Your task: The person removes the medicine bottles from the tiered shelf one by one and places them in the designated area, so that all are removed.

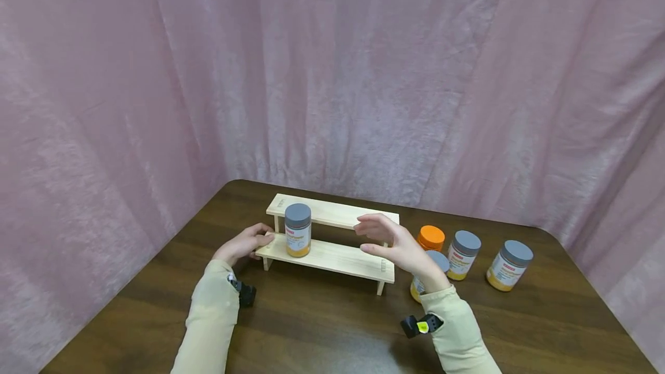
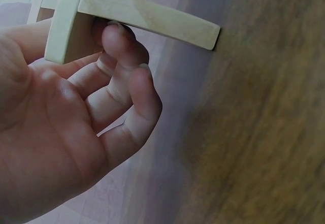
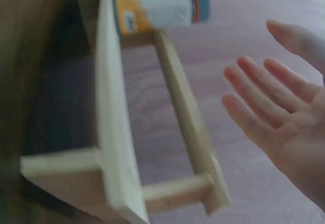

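Note:
A two-tier wooden shelf rack [image 1: 340,258] stands on the brown table. My left hand [image 1: 245,245] grips the left end of its lower tier; in the left wrist view the fingers [image 2: 144,99] curl beneath the board, beside a leg. On the lower tier, near that end, a grey-lidded supplement jar [image 1: 298,236] stands upright. My right hand [image 1: 391,243] hovers over the rack's right part with fingers spread, holding nothing. The right wrist view shows that same jar [image 3: 157,9] on the board, apart from the right hand [image 3: 284,104].
Right of the rack stand an orange-lidded jar [image 1: 431,236] and a grey-lidded jar [image 1: 439,260], both partly hidden by my right hand and wrist. Two more grey-lidded jars [image 1: 463,255] [image 1: 509,266] stand further right. A pink curtain [image 1: 332,74] hangs behind the table [image 1: 322,328].

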Tool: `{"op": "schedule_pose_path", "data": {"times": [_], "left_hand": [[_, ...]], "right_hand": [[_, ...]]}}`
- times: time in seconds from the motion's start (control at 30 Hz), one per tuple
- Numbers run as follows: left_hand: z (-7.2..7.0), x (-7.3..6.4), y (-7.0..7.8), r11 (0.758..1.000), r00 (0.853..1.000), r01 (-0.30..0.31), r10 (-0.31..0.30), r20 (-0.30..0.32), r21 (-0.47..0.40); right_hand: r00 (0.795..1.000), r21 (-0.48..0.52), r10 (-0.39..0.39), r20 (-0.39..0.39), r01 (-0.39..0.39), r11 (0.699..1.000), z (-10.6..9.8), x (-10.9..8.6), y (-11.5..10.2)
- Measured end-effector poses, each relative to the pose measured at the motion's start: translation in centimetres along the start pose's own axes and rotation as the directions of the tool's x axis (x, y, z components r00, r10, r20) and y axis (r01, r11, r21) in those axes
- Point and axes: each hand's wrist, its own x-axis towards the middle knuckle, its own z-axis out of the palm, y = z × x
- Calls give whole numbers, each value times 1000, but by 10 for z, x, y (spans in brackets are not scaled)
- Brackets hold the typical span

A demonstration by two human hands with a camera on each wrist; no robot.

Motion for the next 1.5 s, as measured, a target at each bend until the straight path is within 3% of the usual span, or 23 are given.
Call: {"op": "schedule_pose_path", "data": {"times": [0.23,0.53,0.77,1.07,1.5], "left_hand": [[-2,-1,-6,1000,1000,4,-4,-13,-9],[-2,-5,-8,1000,1000,1,-1,-9,-22],[-3,-6,-6,1000,1000,-1,0,-10,-25],[-2,-5,-5,1000,1000,2,-2,-20,-20],[-3,-4,-6,999,1000,15,-16,-12,-38]], "right_hand": [[1000,163,13,13,-15,987,31,14,7],[998,94,55,15,-56,994,62,25,18],[992,83,125,14,-126,989,75,27,25],[994,112,95,-55,-89,990,84,38,23],[992,234,104,-74,-85,968,99,58,10]]}}
